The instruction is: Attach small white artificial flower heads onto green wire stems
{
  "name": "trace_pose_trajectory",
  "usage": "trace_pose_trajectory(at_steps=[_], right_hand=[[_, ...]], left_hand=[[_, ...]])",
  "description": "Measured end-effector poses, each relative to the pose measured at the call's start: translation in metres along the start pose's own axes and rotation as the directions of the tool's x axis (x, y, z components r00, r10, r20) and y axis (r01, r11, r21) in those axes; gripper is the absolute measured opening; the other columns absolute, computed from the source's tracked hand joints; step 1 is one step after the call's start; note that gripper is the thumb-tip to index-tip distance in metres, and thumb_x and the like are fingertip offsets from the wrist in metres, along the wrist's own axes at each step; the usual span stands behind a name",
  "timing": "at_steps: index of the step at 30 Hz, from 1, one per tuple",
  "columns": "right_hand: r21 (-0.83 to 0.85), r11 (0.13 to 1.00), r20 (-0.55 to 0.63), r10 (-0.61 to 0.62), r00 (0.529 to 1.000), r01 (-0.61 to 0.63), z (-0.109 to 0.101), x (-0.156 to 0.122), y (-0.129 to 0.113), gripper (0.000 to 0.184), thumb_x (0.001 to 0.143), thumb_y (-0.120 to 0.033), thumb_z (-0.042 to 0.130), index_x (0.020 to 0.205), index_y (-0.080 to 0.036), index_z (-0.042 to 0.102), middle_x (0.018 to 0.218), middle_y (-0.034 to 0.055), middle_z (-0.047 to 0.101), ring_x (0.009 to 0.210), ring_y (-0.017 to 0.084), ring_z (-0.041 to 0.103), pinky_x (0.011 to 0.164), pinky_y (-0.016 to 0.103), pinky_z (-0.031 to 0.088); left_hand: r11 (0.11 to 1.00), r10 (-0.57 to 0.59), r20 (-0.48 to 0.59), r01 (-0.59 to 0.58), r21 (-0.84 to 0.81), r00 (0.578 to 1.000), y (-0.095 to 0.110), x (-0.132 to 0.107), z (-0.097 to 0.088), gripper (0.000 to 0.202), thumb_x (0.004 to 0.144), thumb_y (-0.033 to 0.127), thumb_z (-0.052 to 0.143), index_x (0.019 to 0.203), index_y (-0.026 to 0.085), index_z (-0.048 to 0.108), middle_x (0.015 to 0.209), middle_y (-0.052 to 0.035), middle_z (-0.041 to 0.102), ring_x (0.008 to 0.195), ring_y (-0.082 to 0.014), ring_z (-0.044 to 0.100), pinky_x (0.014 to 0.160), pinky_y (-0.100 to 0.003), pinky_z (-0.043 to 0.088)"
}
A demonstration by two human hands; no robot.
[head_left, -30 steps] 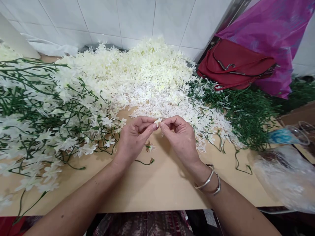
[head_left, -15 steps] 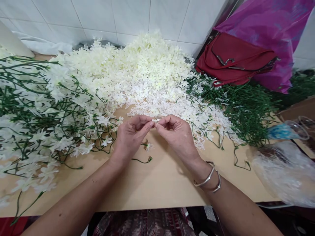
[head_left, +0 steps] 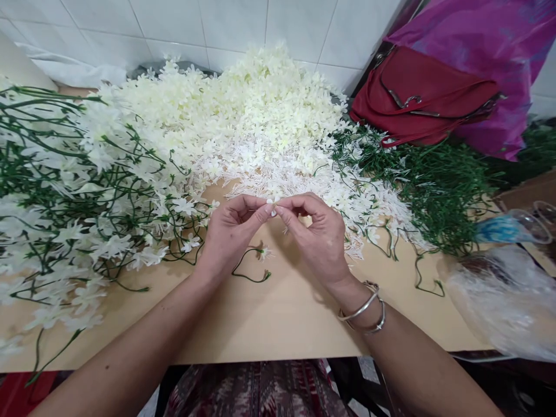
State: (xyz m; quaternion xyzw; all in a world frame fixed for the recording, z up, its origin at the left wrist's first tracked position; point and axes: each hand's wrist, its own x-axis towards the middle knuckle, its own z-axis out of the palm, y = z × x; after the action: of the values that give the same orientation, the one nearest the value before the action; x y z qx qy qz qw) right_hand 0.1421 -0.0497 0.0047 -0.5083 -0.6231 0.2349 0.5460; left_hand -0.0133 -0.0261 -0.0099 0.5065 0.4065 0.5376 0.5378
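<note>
A small white artificial flower sits between my two hands above the table, mostly covered by fingertips. My left hand pinches its left side between thumb and index finger. From the other side, my right hand pinches close to the flower's centre, fingers curled; something thin and pale shows below its thumb. On the table under the hands lies a curved green stem with a few white threads at one end. Behind the hands spreads a heap of white stamen pieces.
A large mound of cream-white petals rests against the tiled wall. White flowers on green stems crowd the left side. To the right are green stems, a red handbag, a purple bag and clear plastic.
The flower has turned between my fingertips, and my right hand has shifted slightly. More of the loose green stem now shows below. The whole view has tilted a little.
</note>
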Motion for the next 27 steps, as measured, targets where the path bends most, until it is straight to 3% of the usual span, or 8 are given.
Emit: trace_pose_trajectory(at_steps=[3,7,11,15,20,27], right_hand=[[-0.081,0.991,0.008,-0.106,0.994,0.106,-0.0008,0.0004,-0.0009,0.013,0.093,-0.015,0.071,0.085,-0.024,0.075,0.085,0.0005,0.073,0.077,0.017,0.062,0.075,0.034,0.052],[-0.135,0.984,0.021,-0.119,0.993,0.121,-0.0001,0.0003,-0.0002,0.016,0.092,-0.013,0.068,0.083,-0.025,0.072,0.085,0.0007,0.073,0.077,0.018,0.062,0.075,0.035,0.052],[-0.102,0.994,0.004,-0.033,0.999,0.033,0.0025,0.0003,0.0018,0.014,0.089,-0.014,0.069,0.080,-0.025,0.068,0.081,-0.0007,0.070,0.075,0.017,0.061,0.074,0.034,0.052],[0.056,0.995,-0.004,0.078,0.997,-0.078,0.0043,0.0028,0.0039,0.013,0.084,-0.016,0.073,0.085,-0.024,0.062,0.077,-0.0030,0.065,0.069,0.014,0.058,0.069,0.031,0.051],[0.158,0.969,0.041,0.187,0.981,-0.192,0.0031,0.0062,0.0056,0.018,0.080,-0.019,0.075,0.087,-0.024,0.059,0.076,-0.0038,0.062,0.069,0.013,0.057,0.066,0.029,0.049],[0.217,0.948,0.079,0.220,0.972,-0.232,0.0000,0.0066,0.0047,0.018,0.080,-0.021,0.077,0.086,-0.023,0.061,0.076,-0.0035,0.062,0.069,0.013,0.057,0.067,0.030,0.049]], left_hand=[[0.993,-0.075,0.022,0.077,-0.087,0.997,0.0040,0.0009,0.0001,0.028,0.078,0.043,0.089,0.081,0.018,0.078,0.079,-0.0015,0.077,0.077,-0.0138,0.071,0.081,-0.027,0.060],[0.966,-0.167,0.037,0.171,-0.193,0.985,0.0031,0.0018,-0.0010,0.030,0.073,0.043,0.093,0.080,0.018,0.078,0.078,-0.0011,0.077,0.075,-0.0139,0.074,0.083,-0.029,0.062],[0.949,-0.207,0.040,0.211,-0.233,0.977,-0.0005,0.0027,-0.0022,0.030,0.070,0.042,0.095,0.078,0.019,0.077,0.079,-0.0005,0.078,0.076,-0.0154,0.076,0.086,-0.031,0.063],[0.947,-0.199,0.039,0.202,-0.249,0.979,-0.0040,0.0036,-0.0020,0.028,0.070,0.040,0.095,0.079,0.019,0.078,0.078,0.0001,0.078,0.076,-0.0136,0.076,0.085,-0.029,0.062],[0.976,-0.143,0.017,0.144,-0.164,0.990,-0.0038,0.0034,-0.0006,0.030,0.071,0.043,0.093,0.080,0.019,0.077,0.080,-0.0014,0.078,0.077,-0.0148,0.075,0.080,-0.027,0.062],[0.982,-0.111,-0.016,0.108,-0.157,0.994,-0.0037,0.0040,-0.0014,0.028,0.074,0.041,0.092,0.079,0.019,0.076,0.077,0.0009,0.073,0.074,-0.0124,0.070,0.078,-0.025,0.060]])
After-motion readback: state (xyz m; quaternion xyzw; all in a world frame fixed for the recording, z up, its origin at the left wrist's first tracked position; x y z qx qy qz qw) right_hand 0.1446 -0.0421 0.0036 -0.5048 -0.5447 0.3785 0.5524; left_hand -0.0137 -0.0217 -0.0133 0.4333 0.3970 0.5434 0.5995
